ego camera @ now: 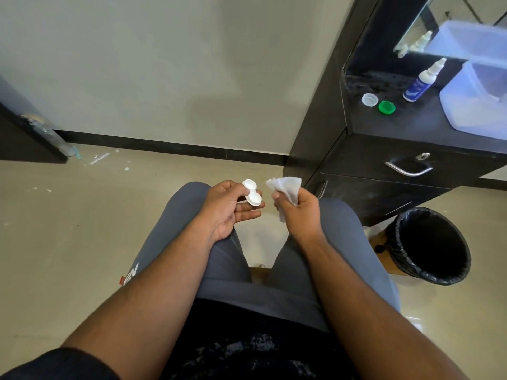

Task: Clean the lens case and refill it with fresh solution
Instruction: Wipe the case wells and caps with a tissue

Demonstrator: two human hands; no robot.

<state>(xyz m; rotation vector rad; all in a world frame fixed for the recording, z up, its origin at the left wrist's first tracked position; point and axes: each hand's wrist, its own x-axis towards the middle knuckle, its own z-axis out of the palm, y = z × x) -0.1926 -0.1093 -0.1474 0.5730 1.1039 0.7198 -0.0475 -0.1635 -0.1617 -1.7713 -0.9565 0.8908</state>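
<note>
Two hands: left hand (225, 207) pinches lens case (252, 192), beside right hand (299, 209).

Between my two hands there is a narrow open gap above the knees, and the air in front of them, toward the wall (137, 64), is free. To the right the dark desk (406, 124) stands higher than my hands; its drawer handle (408, 170) sticks out toward me. On the desk a white cap (369, 99), a green cap (386, 106) and the solution bottle (422, 80) stand near each other, with a plastic tub (474, 105) just beside the bottle. The bin (429, 245) blocks the floor under the desk corner.
</note>
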